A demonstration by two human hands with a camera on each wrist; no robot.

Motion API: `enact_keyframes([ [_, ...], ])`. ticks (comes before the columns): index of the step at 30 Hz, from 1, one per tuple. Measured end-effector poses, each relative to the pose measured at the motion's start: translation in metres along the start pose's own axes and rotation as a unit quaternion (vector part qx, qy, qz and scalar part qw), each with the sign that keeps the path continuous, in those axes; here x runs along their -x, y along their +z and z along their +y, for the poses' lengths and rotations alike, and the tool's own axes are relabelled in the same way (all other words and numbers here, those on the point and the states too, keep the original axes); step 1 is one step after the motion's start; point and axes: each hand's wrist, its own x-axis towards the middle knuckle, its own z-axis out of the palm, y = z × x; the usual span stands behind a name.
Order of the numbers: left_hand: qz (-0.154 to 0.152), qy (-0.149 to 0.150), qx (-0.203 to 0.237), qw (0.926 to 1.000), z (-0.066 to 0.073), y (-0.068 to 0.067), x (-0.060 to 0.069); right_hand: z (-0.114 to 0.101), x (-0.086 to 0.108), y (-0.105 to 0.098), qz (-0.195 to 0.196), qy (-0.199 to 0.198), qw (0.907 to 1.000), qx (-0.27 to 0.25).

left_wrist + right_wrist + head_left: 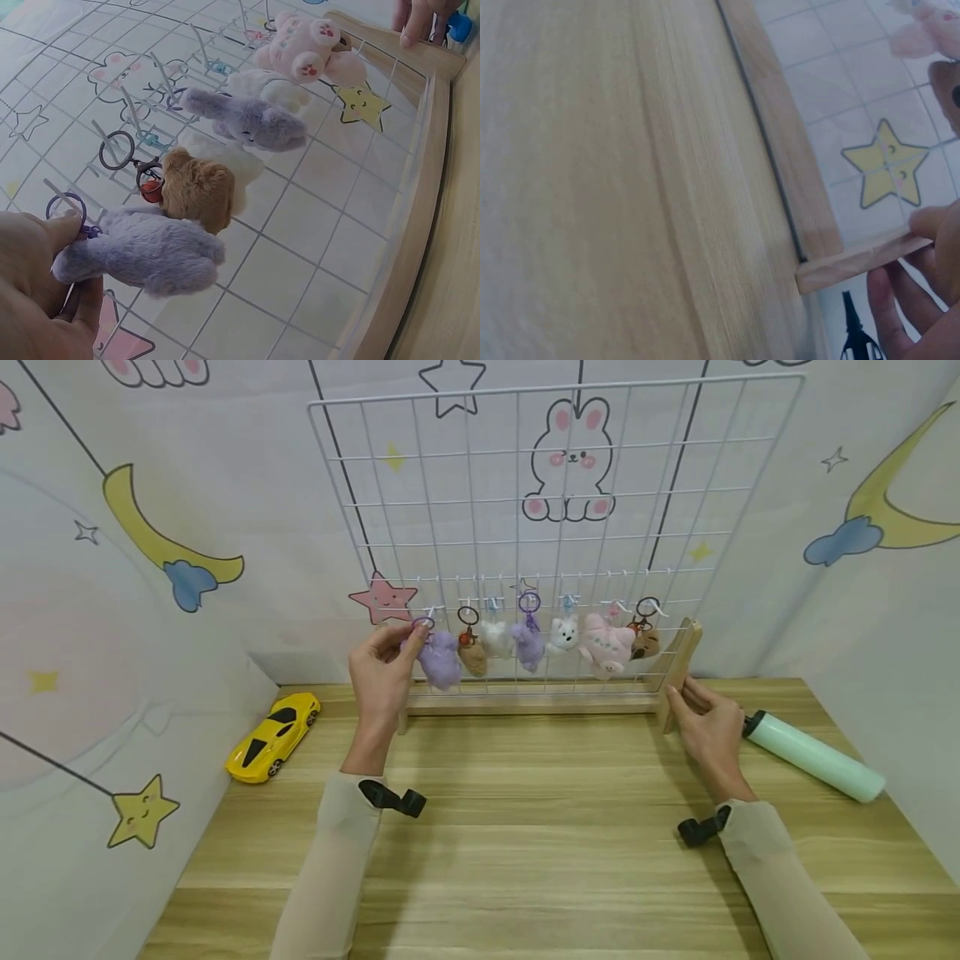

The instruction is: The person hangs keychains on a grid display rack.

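Note:
At the left end of the white wire rack [559,542], my left hand [378,675] pinches the ring of a purple plush keychain [441,662]. In the left wrist view that ring [66,214] sits around a hook, with the thumb against it. On the rack's other side my right hand [708,727] grips the wooden end piece [862,261] of the stand, thumb on one face and fingers on the other. Between the hands hang a brown plush [473,658], a second purple plush [528,646], a white dog plush [564,633] and a pink plush [607,643].
A yellow toy car [274,737] stands on the wooden table [540,827] at the left. To the right lies a mint-green cylinder with a black end [817,756]. Behind the rack is a cartoon-printed white backdrop [262,435].

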Motion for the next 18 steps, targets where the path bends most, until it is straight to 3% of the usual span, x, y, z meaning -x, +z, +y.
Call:
enact_keyframes([
  [10,-0.007,0.024,-0.024,0.9994,-0.001,0.005,-0.006,-0.003,0.003,-0.003,-0.002,-0.003,1.0000,-0.002],
  [18,0.022,0.067,-0.024,0.9972,-0.008,-0.010,-0.006,-0.006,-0.003,0.004,-0.002,-0.023,0.9997,-0.004],
])
